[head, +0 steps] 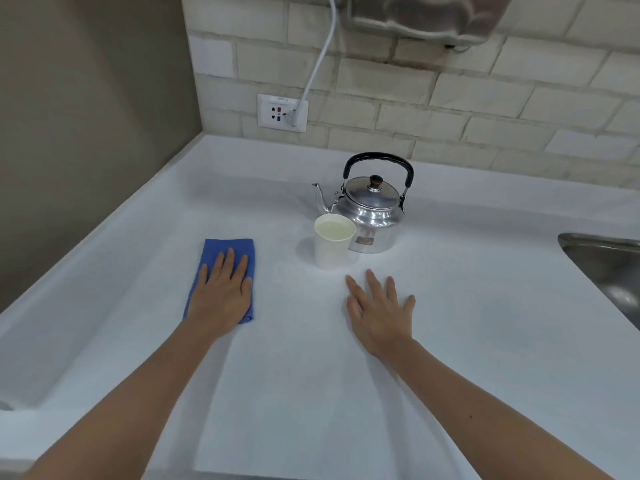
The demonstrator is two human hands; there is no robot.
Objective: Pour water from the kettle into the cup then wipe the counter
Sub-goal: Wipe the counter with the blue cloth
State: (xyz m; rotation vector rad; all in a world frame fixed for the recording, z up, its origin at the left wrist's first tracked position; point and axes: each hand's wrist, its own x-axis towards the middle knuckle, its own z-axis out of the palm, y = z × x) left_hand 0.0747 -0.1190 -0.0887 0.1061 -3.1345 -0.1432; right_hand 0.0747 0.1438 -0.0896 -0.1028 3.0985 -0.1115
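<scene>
Kettle [375,211] upright on worktop [450,306], spout left, lid on. Cup [333,241] just in front, filled with water. Our left hand [221,292] pressed flat on blue cloth [225,252]. Our right hand [379,310] flat, fingers spread, holding nothing, near cup. Sink [609,268] at right edge.

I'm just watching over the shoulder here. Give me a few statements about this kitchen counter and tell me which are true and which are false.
1. The left hand lies flat on the blue cloth. True.
2. The paper cup is empty. False: it holds liquid nearly to the rim.
3. The right hand grips the kettle. False: it rests open on the counter, nearer than the cup.
4. The kettle's lid is on. True.
5. The cup stands in front of the kettle. True.
</scene>
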